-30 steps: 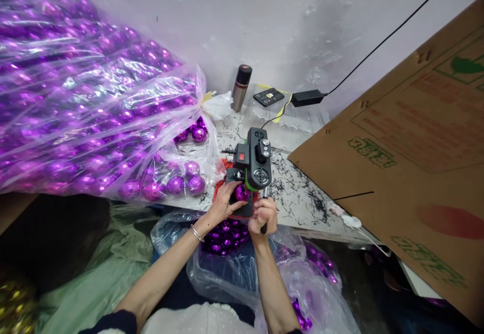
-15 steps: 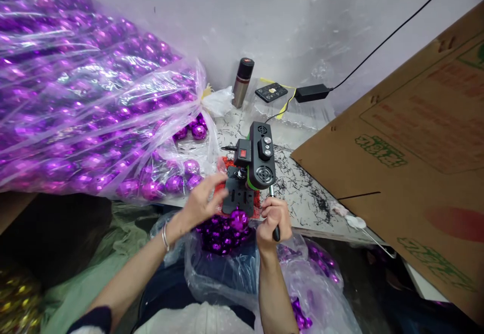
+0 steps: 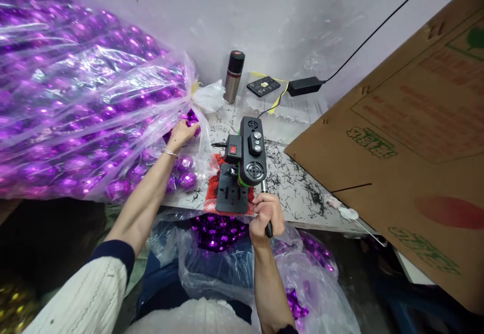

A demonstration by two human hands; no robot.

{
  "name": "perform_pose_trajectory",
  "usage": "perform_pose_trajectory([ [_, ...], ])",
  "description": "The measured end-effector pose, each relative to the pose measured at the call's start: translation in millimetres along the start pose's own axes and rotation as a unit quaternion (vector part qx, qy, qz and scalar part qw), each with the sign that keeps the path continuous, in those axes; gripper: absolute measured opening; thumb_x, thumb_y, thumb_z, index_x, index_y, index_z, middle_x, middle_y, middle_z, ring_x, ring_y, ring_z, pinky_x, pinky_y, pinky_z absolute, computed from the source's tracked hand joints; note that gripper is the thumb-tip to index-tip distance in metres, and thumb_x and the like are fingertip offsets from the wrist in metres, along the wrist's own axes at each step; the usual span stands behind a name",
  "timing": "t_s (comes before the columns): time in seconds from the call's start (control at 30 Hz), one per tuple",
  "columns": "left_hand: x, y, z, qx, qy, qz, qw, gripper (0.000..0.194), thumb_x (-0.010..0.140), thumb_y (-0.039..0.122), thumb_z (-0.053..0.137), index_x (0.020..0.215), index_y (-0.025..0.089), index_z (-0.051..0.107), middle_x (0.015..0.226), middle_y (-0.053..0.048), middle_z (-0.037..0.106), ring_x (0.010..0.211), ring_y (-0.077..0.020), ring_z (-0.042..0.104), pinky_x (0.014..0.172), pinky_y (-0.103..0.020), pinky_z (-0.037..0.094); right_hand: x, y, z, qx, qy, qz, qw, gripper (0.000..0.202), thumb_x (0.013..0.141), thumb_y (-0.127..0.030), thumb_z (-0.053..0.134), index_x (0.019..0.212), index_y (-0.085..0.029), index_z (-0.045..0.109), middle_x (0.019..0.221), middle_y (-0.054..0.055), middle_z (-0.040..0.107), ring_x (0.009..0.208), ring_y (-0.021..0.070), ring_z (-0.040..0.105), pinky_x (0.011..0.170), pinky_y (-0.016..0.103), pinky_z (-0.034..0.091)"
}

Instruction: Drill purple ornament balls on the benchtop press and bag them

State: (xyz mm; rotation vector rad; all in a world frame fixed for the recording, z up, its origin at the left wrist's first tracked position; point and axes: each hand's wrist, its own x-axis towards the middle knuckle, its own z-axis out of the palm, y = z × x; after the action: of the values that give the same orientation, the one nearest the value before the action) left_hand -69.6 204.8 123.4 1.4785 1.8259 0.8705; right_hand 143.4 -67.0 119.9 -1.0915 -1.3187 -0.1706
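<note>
My left hand (image 3: 182, 133) reaches to the mouth of the big plastic bag (image 3: 151, 117), its fingers closed on a shiny purple ball (image 3: 194, 128). My right hand (image 3: 267, 215) is wrapped round the black-ended lever (image 3: 263, 187) of the black machine (image 3: 252, 150). The machine stands on a flat black slotted plate (image 3: 231, 192) over a red mat (image 3: 212, 192). More purple balls (image 3: 187, 180) lie by the bag on the near left of the table. Below the table edge, an open clear bag on my lap holds many purple balls (image 3: 219, 233).
A steel flask (image 3: 232, 79), a phone (image 3: 263, 86) and a black power adapter (image 3: 304, 86) sit at the back. A large cardboard box (image 3: 397, 137) leans in on the right. Short black scraps litter the white table (image 3: 291, 198).
My left hand has moved from beside the machine's plate up and left to the bag and closed on a ball. The ball at the plate's front edge no longer shows there. My right hand stays on the lever.
</note>
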Motion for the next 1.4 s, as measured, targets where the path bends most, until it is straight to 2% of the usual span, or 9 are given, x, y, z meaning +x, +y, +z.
perform_pose_trajectory([
  [0.1, -44, -6, -26.5, -0.123, -0.036, 0.025, 0.991, 0.039, 0.106, 0.038, 0.073, 0.137, 0.016, 0.072, 0.128, -0.018, 0.08, 0.117, -0.0301, 0.079, 0.107, -0.05, 0.065, 10, -7, 0, 0.005, 0.005, 0.015, 1.0, 0.04, 0.111, -0.019, 0.047, 0.073, -0.025, 0.056, 0.066, -0.003, 0.059, 0.066, 0.0151, 0.067, 0.061, 0.031, 0.049],
  [0.2, -114, -17, -33.1, -0.235, -0.112, 0.068, 0.963, 0.045, 0.11, 0.053, 0.068, 0.146, 0.027, 0.071, 0.129, -0.014, 0.079, 0.122, -0.0297, 0.079, 0.107, -0.051, 0.067, 19, -14, 1, 0.021, 0.013, 0.035, 0.999, 0.042, 0.112, -0.019, 0.047, 0.071, -0.024, 0.054, 0.064, -0.004, 0.056, 0.064, 0.0134, 0.066, 0.059, 0.029, 0.047],
  [0.27, -161, -27, -17.4, -0.291, -0.163, 0.051, 0.941, 0.051, 0.104, 0.06, 0.074, 0.142, 0.025, 0.074, 0.126, -0.014, 0.081, 0.122, -0.0317, 0.079, 0.107, -0.052, 0.068, 24, -17, 2, 0.029, 0.016, 0.046, 0.998, 0.042, 0.113, -0.019, 0.048, 0.071, -0.024, 0.053, 0.065, -0.005, 0.056, 0.064, 0.012, 0.065, 0.057, 0.028, 0.045],
  [0.33, -196, -40, 9.7, -0.337, -0.173, 0.023, 0.925, 0.063, 0.097, 0.067, 0.078, 0.142, 0.022, 0.073, 0.129, -0.014, 0.082, 0.122, -0.0322, 0.08, 0.109, -0.051, 0.067, 27, -19, 2, 0.034, 0.016, 0.048, 0.998, 0.041, 0.113, -0.019, 0.049, 0.072, -0.024, 0.054, 0.066, -0.005, 0.057, 0.063, 0.0112, 0.064, 0.057, 0.027, 0.045],
  [0.43, -222, -58, 51.9, -0.348, -0.161, 0.013, 0.923, 0.07, 0.094, 0.07, 0.078, 0.143, 0.021, 0.07, 0.136, -0.014, 0.082, 0.127, -0.0318, 0.079, 0.111, -0.048, 0.065, 30, -20, 1, 0.033, 0.011, 0.036, 0.999, 0.04, 0.113, -0.018, 0.048, 0.073, -0.024, 0.054, 0.066, -0.005, 0.057, 0.065, 0.0116, 0.065, 0.059, 0.027, 0.045],
  [0.57, -224, -74, 84.1, -0.275, -0.101, 0.095, 0.951, 0.061, 0.099, 0.063, 0.075, 0.144, 0.022, 0.068, 0.141, -0.013, 0.079, 0.13, -0.0294, 0.077, 0.115, -0.045, 0.061, 29, -19, 0, 0.02, -0.005, 0.019, 1.0, 0.038, 0.112, -0.016, 0.047, 0.075, -0.025, 0.054, 0.067, -0.004, 0.059, 0.066, 0.0128, 0.066, 0.061, 0.029, 0.047],
  [0.77, -218, -78, 97.3, -0.112, -0.031, 0.145, 0.983, 0.052, 0.098, 0.05, 0.082, 0.143, 0.026, 0.071, 0.14, -0.013, 0.079, 0.132, -0.0335, 0.073, 0.121, -0.054, 0.051, 25, -19, -1, 0.012, -0.011, 0.013, 1.0, 0.036, 0.11, -0.012, 0.047, 0.077, -0.025, 0.056, 0.068, -0.004, 0.06, 0.067, 0.013, 0.066, 0.062, 0.028, 0.048],
  [1.13, -217, -87, 112.4, -0.036, -0.045, 0.324, 0.944, 0.062, 0.099, 0.049, 0.083, 0.152, 0.024, 0.063, 0.142, -0.015, 0.077, 0.136, -0.0364, 0.072, 0.121, -0.055, 0.052, 20, -17, -3, 0.002, -0.018, 0.015, 1.0, 0.034, 0.109, -0.012, 0.046, 0.08, -0.025, 0.056, 0.072, -0.003, 0.063, 0.067, 0.013, 0.065, 0.062, 0.029, 0.048],
  [1.4, -217, -90, 115.8, -0.039, -0.032, 0.337, 0.94, 0.062, 0.098, 0.049, 0.085, 0.149, 0.023, 0.063, 0.141, -0.016, 0.078, 0.133, -0.0363, 0.075, 0.117, -0.054, 0.057, -12, 8, 6, 0.005, 0.016, -0.018, 1.0, 0.037, 0.112, -0.018, 0.041, 0.079, -0.025, 0.056, 0.077, -0.002, 0.067, 0.065, 0.0133, 0.066, 0.067, 0.031, 0.055],
])
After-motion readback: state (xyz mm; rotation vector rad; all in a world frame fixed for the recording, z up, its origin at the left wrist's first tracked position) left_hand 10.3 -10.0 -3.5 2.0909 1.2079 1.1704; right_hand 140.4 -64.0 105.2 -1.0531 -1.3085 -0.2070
